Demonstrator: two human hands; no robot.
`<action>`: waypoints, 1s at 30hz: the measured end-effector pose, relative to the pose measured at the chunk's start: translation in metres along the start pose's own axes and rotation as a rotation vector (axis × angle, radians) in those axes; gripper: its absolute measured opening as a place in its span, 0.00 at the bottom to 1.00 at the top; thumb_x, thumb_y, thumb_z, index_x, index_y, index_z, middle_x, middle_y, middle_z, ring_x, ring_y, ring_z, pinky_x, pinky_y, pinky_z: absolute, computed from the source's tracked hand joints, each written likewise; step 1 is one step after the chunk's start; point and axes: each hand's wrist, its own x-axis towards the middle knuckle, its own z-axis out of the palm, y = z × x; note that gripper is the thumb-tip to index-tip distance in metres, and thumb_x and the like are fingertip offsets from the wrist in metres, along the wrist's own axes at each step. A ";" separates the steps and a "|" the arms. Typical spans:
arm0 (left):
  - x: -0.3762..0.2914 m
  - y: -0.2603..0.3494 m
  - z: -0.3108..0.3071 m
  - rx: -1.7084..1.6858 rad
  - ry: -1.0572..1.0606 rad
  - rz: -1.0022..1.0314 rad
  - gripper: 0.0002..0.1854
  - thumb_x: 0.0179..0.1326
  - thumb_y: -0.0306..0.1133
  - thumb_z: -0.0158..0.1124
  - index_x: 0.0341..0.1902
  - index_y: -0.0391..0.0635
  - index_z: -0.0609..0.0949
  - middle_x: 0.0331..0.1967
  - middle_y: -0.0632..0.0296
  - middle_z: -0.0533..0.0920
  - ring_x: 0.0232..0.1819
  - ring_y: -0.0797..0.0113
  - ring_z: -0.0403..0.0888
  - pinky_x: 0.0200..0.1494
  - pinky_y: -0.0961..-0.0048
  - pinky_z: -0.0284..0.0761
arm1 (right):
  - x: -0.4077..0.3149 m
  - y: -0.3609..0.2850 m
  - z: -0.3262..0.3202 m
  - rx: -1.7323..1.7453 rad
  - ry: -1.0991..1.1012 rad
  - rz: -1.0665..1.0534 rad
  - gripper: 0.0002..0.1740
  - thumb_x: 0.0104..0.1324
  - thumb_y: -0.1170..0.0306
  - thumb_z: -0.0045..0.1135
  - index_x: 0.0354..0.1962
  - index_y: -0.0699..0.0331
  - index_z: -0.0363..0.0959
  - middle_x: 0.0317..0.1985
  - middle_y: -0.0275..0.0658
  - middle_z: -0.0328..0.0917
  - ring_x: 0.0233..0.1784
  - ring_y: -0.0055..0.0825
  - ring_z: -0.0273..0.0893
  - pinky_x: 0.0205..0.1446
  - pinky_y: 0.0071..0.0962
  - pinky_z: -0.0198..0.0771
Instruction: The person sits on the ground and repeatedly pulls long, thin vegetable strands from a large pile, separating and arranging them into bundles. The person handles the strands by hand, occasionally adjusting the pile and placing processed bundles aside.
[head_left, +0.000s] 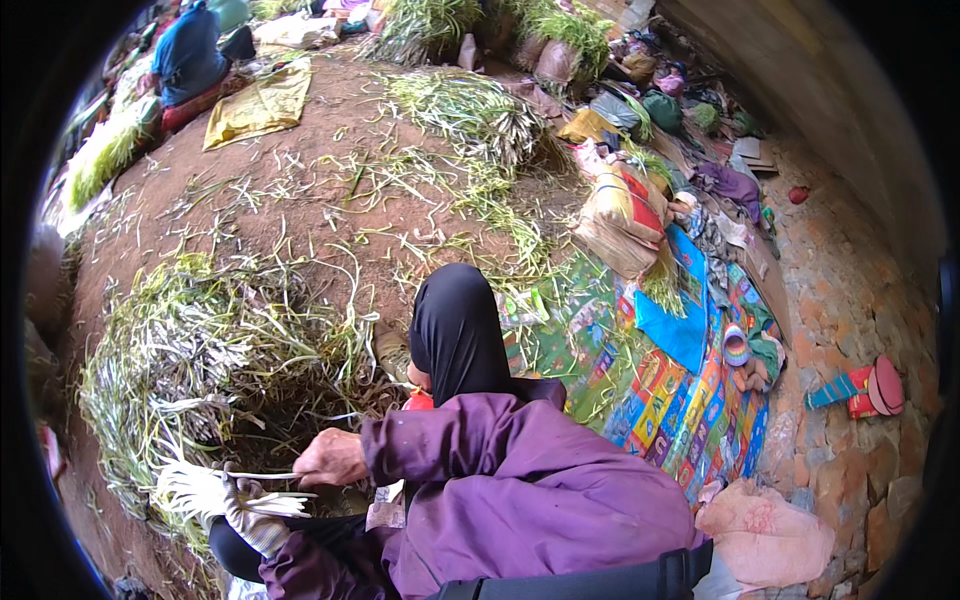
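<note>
My left hand (251, 511), in a knitted work glove, grips a bunch of peeled white stalks (191, 491) that look like scallions. The pale ends fan out to one side of the fist and the cut-looking ends stick out of the other. My bare right hand (330, 457) pinches the end of a single white stalk (262, 475), which stretches across to the gloved hand. Beside both hands lies a large heap of unpeeled green and whitish stalks (202, 360). Dark soil and roots show in the heap's hollow.
My black-clad knee (461, 330) rises beside the heap. A colourful printed mat (667, 405) carries a tied sack bundle (626, 217). Another stalk pile (480, 112) lies farther off on the earth floor (262, 180), strewn with scraps. A person in blue (187, 60) sits near a yellow sack (259, 101).
</note>
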 end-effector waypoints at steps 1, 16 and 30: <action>-0.001 0.000 -0.002 0.004 0.001 -0.001 0.23 0.62 0.37 0.51 0.57 0.36 0.65 0.35 0.62 0.75 0.32 0.74 0.71 0.32 0.79 0.67 | -0.012 -0.005 -0.003 0.031 0.023 -0.013 0.14 0.60 0.61 0.51 0.25 0.63 0.68 0.20 0.44 0.70 0.27 0.44 0.72 0.29 0.40 0.65; -0.026 0.084 0.038 0.241 -0.162 0.275 0.27 0.63 0.37 0.49 0.62 0.34 0.62 0.35 0.65 0.74 0.32 0.76 0.70 0.33 0.81 0.65 | -0.029 -0.015 -0.180 1.191 0.755 0.241 0.16 0.67 0.64 0.48 0.44 0.71 0.69 0.17 0.29 0.64 0.13 0.10 0.53 0.14 0.12 0.48; -0.142 -0.021 0.029 -0.109 -0.040 -0.459 0.23 0.54 0.32 0.65 0.52 0.36 0.72 0.37 0.60 0.80 0.37 0.70 0.78 0.42 0.74 0.74 | -0.075 -0.049 -0.047 1.114 -0.265 0.782 0.13 0.67 0.62 0.48 0.34 0.64 0.71 0.20 0.26 0.70 0.16 0.08 0.65 0.16 0.09 0.59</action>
